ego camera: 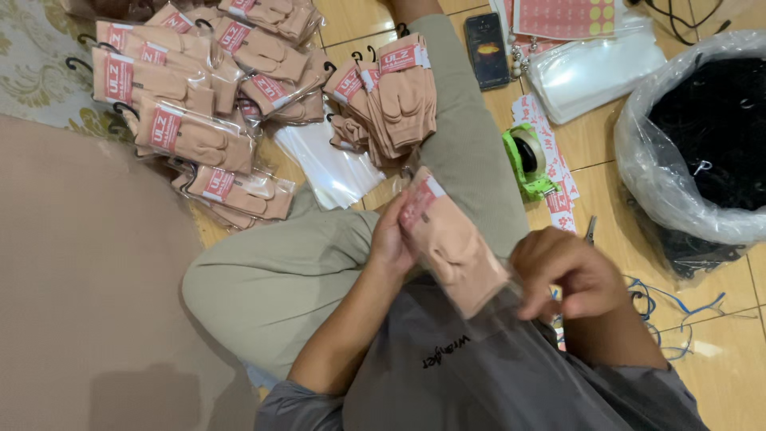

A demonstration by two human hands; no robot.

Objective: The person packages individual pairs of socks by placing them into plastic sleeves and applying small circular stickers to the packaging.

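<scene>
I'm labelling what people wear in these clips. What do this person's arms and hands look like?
Both hands, left hand and right hand, are bare: no gloves, and no rings or watch that I can see. The forearms are uncovered. Grey sleeves of a grey shirt are pushed up near the elbows.

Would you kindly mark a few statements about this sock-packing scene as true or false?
1. Both hands hold one pair of beige socks in a clear sleeve. True: left hand, right hand.
2. The tape dispenser is blue. False: it is green.
3. A phone lies on the floor. True.
4. The big plastic bag holds beige socks. False: it holds black items.
5. The packed socks lie at the far right. False: they are piled at upper left.
</scene>
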